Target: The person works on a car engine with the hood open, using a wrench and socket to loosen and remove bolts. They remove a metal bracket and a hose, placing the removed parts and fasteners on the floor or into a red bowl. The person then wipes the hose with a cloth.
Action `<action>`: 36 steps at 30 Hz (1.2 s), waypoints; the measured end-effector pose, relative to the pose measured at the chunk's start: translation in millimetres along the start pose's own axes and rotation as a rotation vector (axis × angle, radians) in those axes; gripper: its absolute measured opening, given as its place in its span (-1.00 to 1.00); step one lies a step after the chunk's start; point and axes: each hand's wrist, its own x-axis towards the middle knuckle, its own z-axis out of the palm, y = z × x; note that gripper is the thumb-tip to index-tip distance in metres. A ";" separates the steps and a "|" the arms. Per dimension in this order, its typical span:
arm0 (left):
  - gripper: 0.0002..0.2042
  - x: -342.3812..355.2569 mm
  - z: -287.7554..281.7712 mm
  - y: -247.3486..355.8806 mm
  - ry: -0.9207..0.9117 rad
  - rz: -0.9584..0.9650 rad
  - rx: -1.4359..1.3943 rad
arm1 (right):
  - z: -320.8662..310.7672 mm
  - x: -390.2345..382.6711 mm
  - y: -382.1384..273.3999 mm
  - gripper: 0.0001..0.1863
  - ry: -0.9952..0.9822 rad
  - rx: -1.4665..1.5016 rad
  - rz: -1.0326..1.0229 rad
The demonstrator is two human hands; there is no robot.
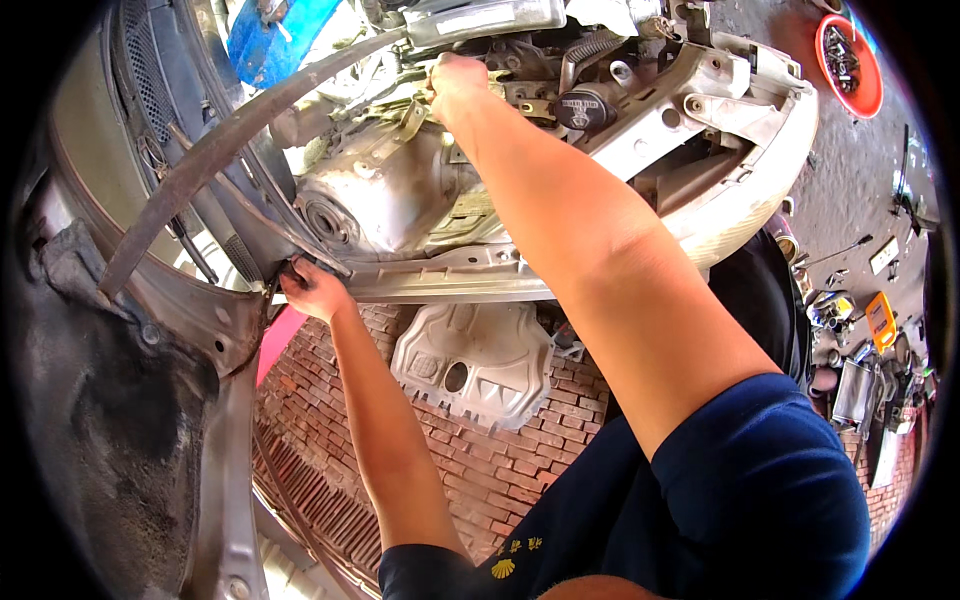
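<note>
A car's engine bay lies open before me. My right hand (pixel 458 82) reaches over the bay to its far middle, its fingers curled down among the engine parts; what they hold, if anything, is hidden. My left hand (pixel 312 289) is at the near left corner, its darkened fingers bent against the body edge beside the fender rail (pixel 440 283). I cannot make out what lies under those fingertips. Between the hands sits the metal strut tower (pixel 375 195). A black cap (pixel 585 109) is to the right of my right hand.
A long dark rubber strip (pixel 240 130) arches across the left of the bay. Below the fender, a grey plastic cover (pixel 470 360) lies on the brick floor (pixel 480 460). At far right are a red basin (pixel 848 66) of metal parts and scattered tools (pixel 855 385).
</note>
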 end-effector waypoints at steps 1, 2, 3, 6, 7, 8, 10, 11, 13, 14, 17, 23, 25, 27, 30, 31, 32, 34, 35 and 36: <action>-0.55 -0.9 10.6 6.5 -0.021 0.020 0.030 | -2.2 4.7 -8.3 -0.96 0.029 0.079 0.054; -0.55 -1.5 13.5 7.5 -0.023 0.021 0.023 | -0.4 5.6 -5.9 -0.92 0.052 0.150 0.124; -0.56 -0.7 6.9 1.7 0.017 0.057 0.057 | 1.9 1.5 10.4 -0.92 0.026 0.139 0.150; -0.55 -7.2 20.5 7.7 -0.038 0.061 0.090 | -7.7 87.4 75.0 -0.83 -0.138 0.019 0.008; -0.55 -15.3 62.2 53.0 -0.144 0.048 -0.022 | -34.3 186.5 47.5 -0.80 -0.368 -0.078 -0.380; -0.55 -28.0 106.2 122.0 -0.199 0.073 -0.241 | -82.4 300.1 -61.5 -0.76 -0.824 -0.104 -1.033; -0.55 -15.2 76.3 73.3 -0.078 0.098 -0.184 | -13.6 272.3 42.4 -0.74 -0.564 -0.371 -0.822; -0.55 -11.9 58.7 50.5 -0.059 0.086 -0.112 | 10.0 247.8 92.3 -0.74 -0.437 -0.530 -0.705; -0.52 -6.8 34.8 30.9 -0.105 0.005 0.060 | 36.4 202.2 134.1 -0.72 -0.142 -0.863 -0.542; -0.52 -6.9 33.9 28.0 -0.103 0.004 0.063 | 36.8 195.4 135.6 -0.71 -0.056 -0.939 -0.513; -0.53 -9.3 39.7 33.5 -0.034 0.112 0.030 | 23.7 189.8 129.7 -0.71 -0.205 -0.569 -0.478; -0.52 -8.7 37.1 36.7 -0.033 0.063 -0.004 | 5.4 203.7 139.4 -0.70 -0.766 0.154 -0.567; -0.50 -11.0 36.7 44.0 -0.119 -0.037 0.027 | 2.0 221.6 136.9 -0.70 -0.902 -0.140 -0.809; -0.51 -11.0 48.1 58.9 -0.096 0.012 -0.023 | 12.7 240.5 108.3 -0.70 -0.784 -0.545 -0.988; -0.51 -12.4 68.1 72.9 -0.071 0.088 -0.048 | 20.6 233.4 62.6 -0.72 -0.277 -1.115 -0.876; -0.52 -8.4 46.9 40.0 -0.037 0.079 0.058 | 24.5 181.8 96.5 -0.74 -0.300 -1.028 -0.687; -0.52 -9.6 35.0 25.3 -0.033 0.064 0.100 | 16.4 149.5 104.5 -0.76 -0.302 -0.939 -0.557; -0.53 -8.5 35.8 31.5 -0.058 0.089 0.086 | 2.5 114.5 65.7 -0.79 -0.289 -0.710 -0.419; -0.53 -7.6 38.6 34.3 -0.055 0.092 0.076 | -1.8 100.0 46.0 -0.80 -0.290 -0.576 -0.361; -0.54 -7.5 40.3 33.4 -0.073 0.061 0.024 | -4.5 84.3 30.5 -0.80 -0.295 -0.455 -0.306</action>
